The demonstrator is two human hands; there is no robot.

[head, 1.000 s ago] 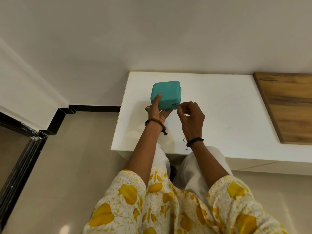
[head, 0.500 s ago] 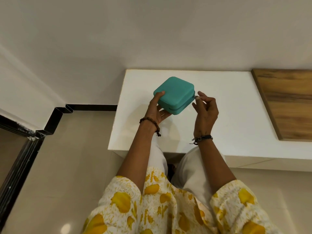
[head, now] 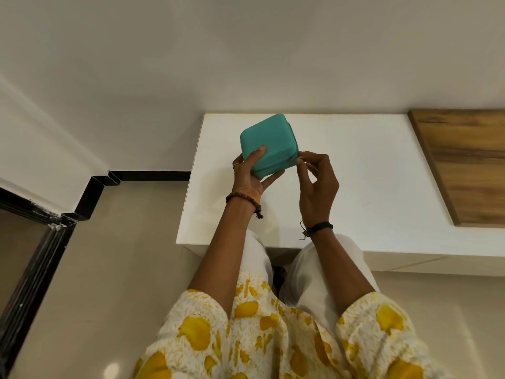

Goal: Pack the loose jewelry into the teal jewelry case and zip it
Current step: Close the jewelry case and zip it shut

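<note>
The teal jewelry case (head: 269, 144) is closed and held tilted above the white tabletop (head: 369, 170). My left hand (head: 250, 173) grips it from below and the near side, thumb on the lid. My right hand (head: 317, 181) pinches the small metal zipper pull (head: 298, 159) at the case's right corner. No loose jewelry shows on the table.
A wooden panel (head: 464, 165) lies on the table's right side. A white wall runs behind the table. Beige floor tiles and a black skirting (head: 90, 198) are to the left. My knees sit under the table's near edge.
The case has turned in my left hand, and its corner now faces me. My right hand followed the zipper round to the right corner, still pinching the pull.
</note>
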